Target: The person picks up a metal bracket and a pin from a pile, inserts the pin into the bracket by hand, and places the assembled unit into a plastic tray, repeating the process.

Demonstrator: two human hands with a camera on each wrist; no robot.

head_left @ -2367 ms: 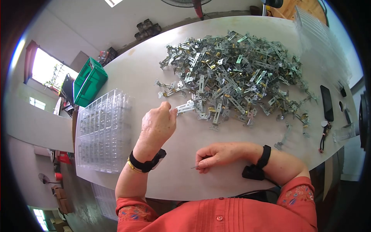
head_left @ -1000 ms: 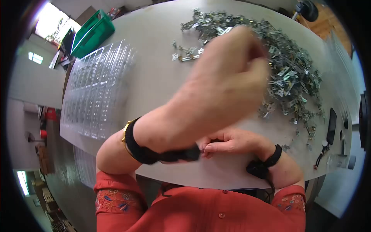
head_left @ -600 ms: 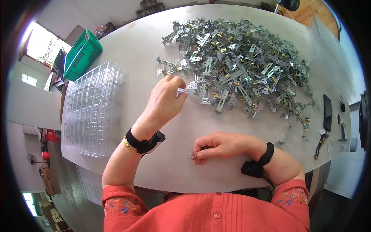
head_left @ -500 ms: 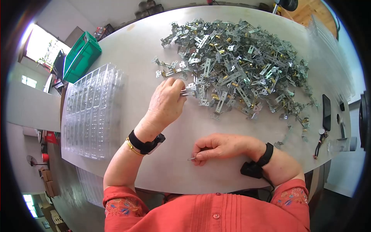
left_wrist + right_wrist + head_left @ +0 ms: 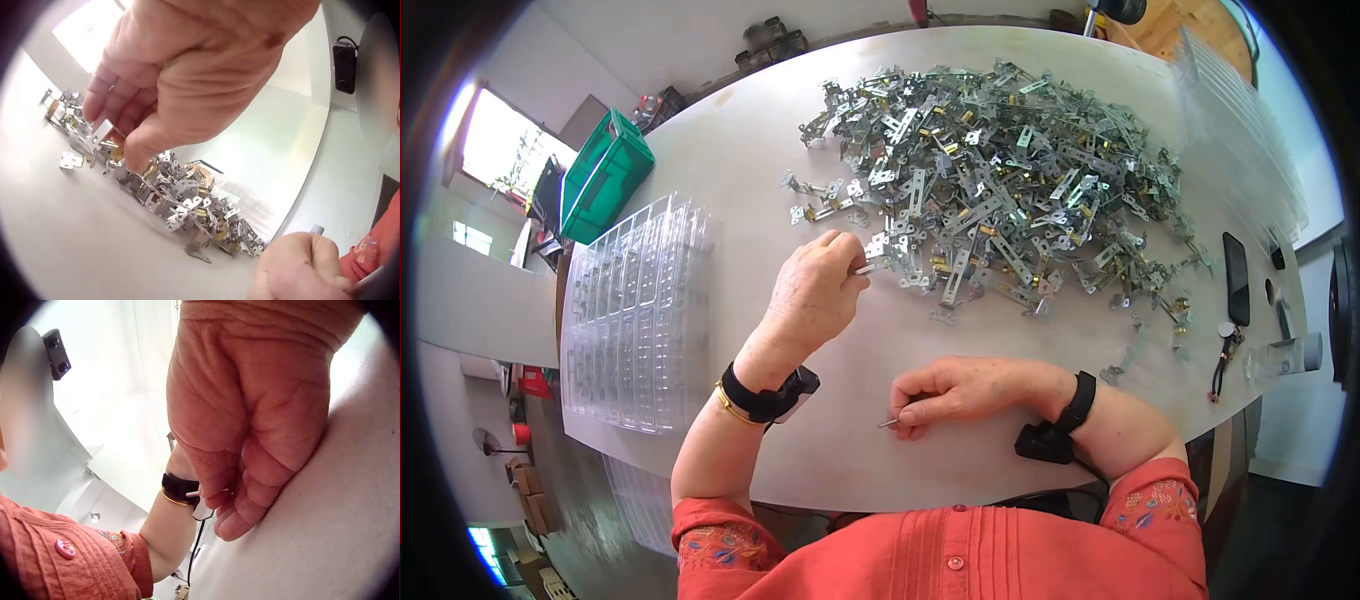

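Note:
A large heap of metal brackets (image 5: 1000, 190), some with brass-coloured parts, covers the table's middle. At its near left edge my left hand (image 5: 813, 290) pinches a bracket. The left wrist view shows this bracket (image 5: 103, 132) between the thumb and fingers of my left hand (image 5: 181, 81), with other brackets close behind. My right hand (image 5: 960, 393) rests on the table nearer the body, holding a thin metal pin (image 5: 888, 423). In the right wrist view the pin's tip (image 5: 194, 494) sticks out from the curled fingers of my right hand (image 5: 250, 419).
Stacked clear compartment trays (image 5: 635, 320) stand at the left, a green crate (image 5: 608, 175) behind them. More clear trays (image 5: 1235, 140) lie at the back right. A phone (image 5: 1236, 279), a keyring (image 5: 1226, 360) and a clear cup (image 5: 1280, 356) sit at the right edge.
After swinging across over the right hand, my left hand is back at the heap's left edge and grips a bracket there. The right hand has stayed near the front with the pin.

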